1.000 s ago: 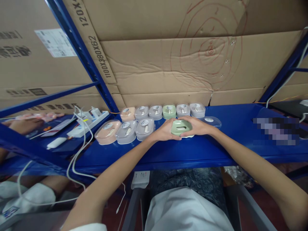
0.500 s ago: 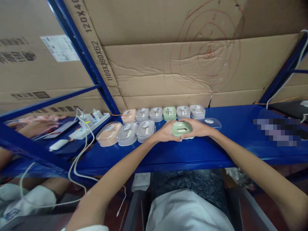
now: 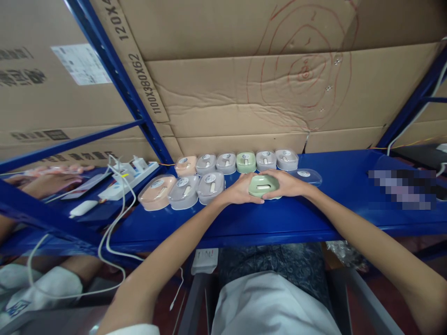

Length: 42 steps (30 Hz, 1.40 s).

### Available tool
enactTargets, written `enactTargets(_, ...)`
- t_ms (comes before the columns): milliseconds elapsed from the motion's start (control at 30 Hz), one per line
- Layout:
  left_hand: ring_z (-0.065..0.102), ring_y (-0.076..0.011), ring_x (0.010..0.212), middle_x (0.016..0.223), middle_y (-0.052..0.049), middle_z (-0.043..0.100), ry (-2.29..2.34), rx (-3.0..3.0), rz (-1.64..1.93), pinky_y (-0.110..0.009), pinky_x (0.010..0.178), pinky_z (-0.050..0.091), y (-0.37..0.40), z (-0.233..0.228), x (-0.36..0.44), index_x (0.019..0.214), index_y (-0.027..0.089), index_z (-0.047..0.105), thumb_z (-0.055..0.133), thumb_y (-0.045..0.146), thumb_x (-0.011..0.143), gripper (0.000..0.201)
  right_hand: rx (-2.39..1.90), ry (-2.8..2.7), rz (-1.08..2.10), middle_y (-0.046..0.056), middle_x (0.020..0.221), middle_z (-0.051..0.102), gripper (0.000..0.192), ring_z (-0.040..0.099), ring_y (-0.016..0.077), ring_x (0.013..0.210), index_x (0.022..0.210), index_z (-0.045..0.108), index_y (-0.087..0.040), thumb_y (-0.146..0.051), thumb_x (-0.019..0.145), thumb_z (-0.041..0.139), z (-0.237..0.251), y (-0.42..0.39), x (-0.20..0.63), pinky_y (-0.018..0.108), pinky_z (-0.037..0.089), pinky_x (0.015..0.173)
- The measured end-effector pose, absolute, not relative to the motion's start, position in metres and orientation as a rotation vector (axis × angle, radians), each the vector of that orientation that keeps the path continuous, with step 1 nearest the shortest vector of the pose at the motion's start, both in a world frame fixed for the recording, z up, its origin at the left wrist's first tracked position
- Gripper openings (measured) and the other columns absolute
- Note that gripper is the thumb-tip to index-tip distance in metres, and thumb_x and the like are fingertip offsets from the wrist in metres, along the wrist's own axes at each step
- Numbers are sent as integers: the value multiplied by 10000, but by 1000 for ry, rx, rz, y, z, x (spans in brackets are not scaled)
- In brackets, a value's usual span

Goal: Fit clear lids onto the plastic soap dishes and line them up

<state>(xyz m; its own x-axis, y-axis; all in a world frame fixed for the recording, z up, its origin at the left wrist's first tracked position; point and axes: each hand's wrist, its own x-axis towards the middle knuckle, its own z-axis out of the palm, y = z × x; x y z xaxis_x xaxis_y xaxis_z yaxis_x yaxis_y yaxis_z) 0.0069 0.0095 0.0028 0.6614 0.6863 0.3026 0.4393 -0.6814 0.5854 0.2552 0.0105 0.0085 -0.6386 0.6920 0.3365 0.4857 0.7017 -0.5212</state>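
Note:
Between my two hands is a light green soap dish without a cover, an oblong pale piece in its middle. My left hand wraps its left side and my right hand its right side, with the fingertips meeting at the near edge. A clear plastic lid with a round sticker lies just behind my right wrist. Left of my hands stand closed boxes of the same kind: a grey box, another grey box and a peach box.
Behind runs a row of lidded boxes, among them a green box and a grey box. All stand on a blue shelf backed by cardboard. White cables hang at the left, near a power strip and another person's hand.
Both hands keep their hold on the green soap dish in almost the same place. Only the camera view has shifted slightly.

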Motion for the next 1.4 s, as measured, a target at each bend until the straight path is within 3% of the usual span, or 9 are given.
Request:
enactTargets(833,602,-401,1271,1298,-122,685,809,2485,650,-615,1171,400,17,-4,4,1341,219,651,928,563,729,755,-941,-2365,615,91,1399,755,791,715,369,1271,1412,693,-259,-582,729,929,10,10,255,526,564,1105)
enactTargets(1200,451,-452,1503,1552,-182,556,837,2470,562,-647,1273,330,14,0,-1,1564,220,493,834,671,794,955,-954,-2368,684,96,1420,746,853,708,370,1287,1465,659,-259,-624,740,921,6,13,257,549,556,1137)
enactTargets(1400,465,-453,1504,1592,-189,541,831,2469,540,-672,1269,338,16,1,-3,1596,231,457,831,659,809,971,-933,-2391,697,92,1505,699,857,671,366,1363,1502,641,-286,-621,762,915,12,13,261,552,521,1203)
